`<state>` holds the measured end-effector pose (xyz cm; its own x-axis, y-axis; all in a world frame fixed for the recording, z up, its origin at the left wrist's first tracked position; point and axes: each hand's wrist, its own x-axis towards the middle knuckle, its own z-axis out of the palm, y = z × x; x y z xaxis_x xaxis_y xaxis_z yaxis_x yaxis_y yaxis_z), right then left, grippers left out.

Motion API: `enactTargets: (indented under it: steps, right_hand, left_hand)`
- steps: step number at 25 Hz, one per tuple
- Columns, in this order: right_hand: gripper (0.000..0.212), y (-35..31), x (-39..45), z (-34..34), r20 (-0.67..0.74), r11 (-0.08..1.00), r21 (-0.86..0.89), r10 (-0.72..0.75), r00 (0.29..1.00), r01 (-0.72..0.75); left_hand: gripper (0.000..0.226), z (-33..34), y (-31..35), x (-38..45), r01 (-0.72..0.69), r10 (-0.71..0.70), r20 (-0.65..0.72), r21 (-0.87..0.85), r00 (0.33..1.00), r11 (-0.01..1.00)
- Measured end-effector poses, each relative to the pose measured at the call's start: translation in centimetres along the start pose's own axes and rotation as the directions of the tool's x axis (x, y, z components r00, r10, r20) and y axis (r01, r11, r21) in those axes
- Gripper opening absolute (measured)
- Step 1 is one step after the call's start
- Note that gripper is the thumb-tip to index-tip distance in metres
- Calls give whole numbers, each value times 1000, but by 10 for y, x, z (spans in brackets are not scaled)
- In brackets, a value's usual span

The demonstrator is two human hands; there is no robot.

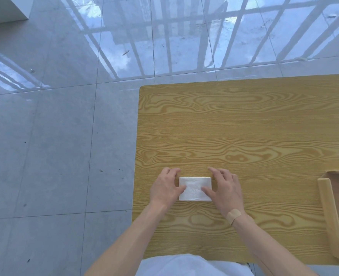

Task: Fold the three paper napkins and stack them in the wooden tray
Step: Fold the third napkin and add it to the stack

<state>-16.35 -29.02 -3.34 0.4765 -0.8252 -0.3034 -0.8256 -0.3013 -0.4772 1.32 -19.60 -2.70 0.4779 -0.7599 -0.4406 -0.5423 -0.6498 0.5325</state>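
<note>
Head view looks down on my two hands, both set on one white folded napkin [194, 188] that lies flat on the wood-grain surface [244, 126]. Taking the napkin as my landmark: my left hand [165, 188] sits at its left edge, fingers loosely bent and resting along that side, the thumb lying on the paper's left part. My right hand [224, 190] sits at its right edge, fingers spread and nearly straight, the thumb pressing flat on the paper's middle; I see no pinch or curl around the napkin from either hand, so both look relaxed and pressing, not grasping. An adhesive plaster [233, 214] crosses my right wrist, nearer me than the napkin. Well to the right of the napkin, at the frame's edge, stands the wooden tray [328, 212], only partly in view; what I can see of its inside shows bare wood. Left of the napkin, beyond the surface's edge, lies glossy grey tiled floor [55, 136].
</note>
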Motion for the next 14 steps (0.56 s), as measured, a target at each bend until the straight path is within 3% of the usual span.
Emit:
enactTargets:
  steps: [4, 10, 14]
  right_hand:
    - [48, -3, 8, -3, 103, 962, -228, -130, 986, 151]
    - [29, -14, 13, -7, 153, 957, -256, -98, 983, 135]
    - [29, -20, 20, -9, 216, 959, -241, -99, 971, 151]
  left_hand:
    - [37, 0, 3, 4, -139, 126, 68, 254, 990, 957]
    - [24, -2, 9, 8, -156, 138, 87, 259, 987, 953]
    - [24, -4, 15, 13, -183, 145, 154, 278, 977, 943]
